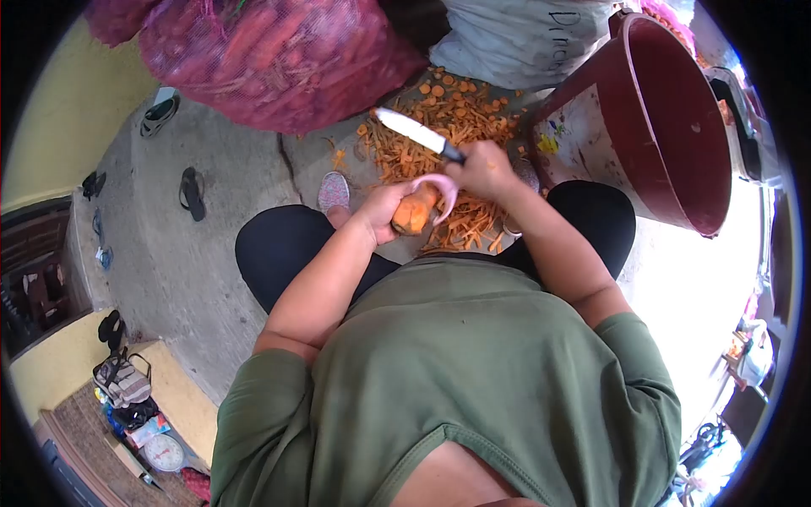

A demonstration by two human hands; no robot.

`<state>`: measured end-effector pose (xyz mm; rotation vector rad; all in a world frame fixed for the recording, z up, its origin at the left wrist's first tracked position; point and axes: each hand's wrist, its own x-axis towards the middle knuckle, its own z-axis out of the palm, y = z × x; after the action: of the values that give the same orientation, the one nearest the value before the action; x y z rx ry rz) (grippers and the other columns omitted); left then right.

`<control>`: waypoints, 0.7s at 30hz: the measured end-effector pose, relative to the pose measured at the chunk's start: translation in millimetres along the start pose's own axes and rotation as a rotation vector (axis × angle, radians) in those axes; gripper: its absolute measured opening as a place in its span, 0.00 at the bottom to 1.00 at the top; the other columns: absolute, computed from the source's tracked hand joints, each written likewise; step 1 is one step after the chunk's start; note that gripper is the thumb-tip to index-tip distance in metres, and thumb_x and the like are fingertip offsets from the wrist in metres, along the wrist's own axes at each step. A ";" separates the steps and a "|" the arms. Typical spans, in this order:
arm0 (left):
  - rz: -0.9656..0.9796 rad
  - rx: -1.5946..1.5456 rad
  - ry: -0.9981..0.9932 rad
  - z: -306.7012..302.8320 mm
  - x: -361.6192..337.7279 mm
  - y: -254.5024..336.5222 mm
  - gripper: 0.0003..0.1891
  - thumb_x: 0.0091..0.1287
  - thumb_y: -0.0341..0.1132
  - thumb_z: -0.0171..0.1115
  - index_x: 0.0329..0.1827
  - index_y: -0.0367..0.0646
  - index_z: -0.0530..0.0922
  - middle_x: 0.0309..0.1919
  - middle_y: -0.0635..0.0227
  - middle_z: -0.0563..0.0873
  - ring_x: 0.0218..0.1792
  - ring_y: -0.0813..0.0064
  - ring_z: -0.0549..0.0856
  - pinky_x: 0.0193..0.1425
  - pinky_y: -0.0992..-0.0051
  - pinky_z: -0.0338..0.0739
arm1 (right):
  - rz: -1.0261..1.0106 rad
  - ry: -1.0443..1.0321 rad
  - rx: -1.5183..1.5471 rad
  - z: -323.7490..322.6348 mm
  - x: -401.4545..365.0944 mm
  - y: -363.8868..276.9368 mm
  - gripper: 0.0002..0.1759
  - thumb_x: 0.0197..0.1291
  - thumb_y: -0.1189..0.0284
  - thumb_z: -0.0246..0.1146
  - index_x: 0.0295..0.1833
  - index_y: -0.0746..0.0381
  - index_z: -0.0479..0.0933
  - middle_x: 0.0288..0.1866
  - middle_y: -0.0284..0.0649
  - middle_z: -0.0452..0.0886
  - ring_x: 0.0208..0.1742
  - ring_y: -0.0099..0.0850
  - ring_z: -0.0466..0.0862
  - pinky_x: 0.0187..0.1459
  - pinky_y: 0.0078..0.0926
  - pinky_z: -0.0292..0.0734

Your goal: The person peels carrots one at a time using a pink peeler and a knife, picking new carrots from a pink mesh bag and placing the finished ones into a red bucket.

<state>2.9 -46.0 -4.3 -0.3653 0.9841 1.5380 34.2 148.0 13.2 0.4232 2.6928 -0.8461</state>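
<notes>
My left hand [383, 209] is closed around a carrot [411, 216], which shows an orange, faceted surface. My right hand [486, 173] grips a knife [414, 131] by its dark handle, the bright blade pointing up and to the left, apart from the carrot. Between the two hands curves a pink band [449, 196] beside the carrot; what it is I cannot make out. Below them, a pile of orange peelings and round slices [431, 127] covers the floor between my feet and beyond.
A pink mesh sack of carrots [279, 63] stands ahead on the left. Beside it leans a white sack [524, 42] with lettering. A dark red bucket [625, 127] tilts at the right. A sandal [193, 194] lies on the concrete floor; a dial scale [163, 453] sits at lower left.
</notes>
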 end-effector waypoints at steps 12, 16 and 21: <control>0.000 -0.136 -0.031 -15.3 2.9 -2.0 0.16 0.65 0.42 0.44 0.50 0.42 0.68 0.36 0.62 0.79 0.38 0.70 0.80 0.39 0.68 0.77 | -0.154 -0.039 -0.036 0.2 -21.1 -33.2 0.18 0.43 0.56 0.59 0.33 0.58 0.79 0.26 0.46 0.79 0.30 0.38 0.80 0.38 0.33 0.75; 0.018 0.003 -0.019 -2.3 -9.9 1.5 0.17 0.64 0.41 0.46 0.51 0.40 0.69 0.37 0.62 0.79 0.36 0.72 0.81 0.36 0.71 0.77 | 0.071 0.031 -0.015 -1.7 4.8 0.5 0.20 0.41 0.54 0.62 0.34 0.59 0.79 0.28 0.43 0.80 0.32 0.36 0.81 0.38 0.31 0.75; 0.000 0.013 0.007 -5.9 -15.0 6.8 0.20 0.63 0.45 0.48 0.51 0.41 0.69 0.35 0.63 0.79 0.31 0.70 0.81 0.28 0.70 0.77 | 0.330 0.107 0.055 -18.0 27.4 54.3 0.19 0.43 0.56 0.62 0.35 0.61 0.79 0.26 0.45 0.80 0.30 0.34 0.82 0.36 0.32 0.75</control>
<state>-1.5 -59.8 5.5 -0.3616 0.9987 1.5304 25.3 206.5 -9.8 0.9196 2.5919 -0.8199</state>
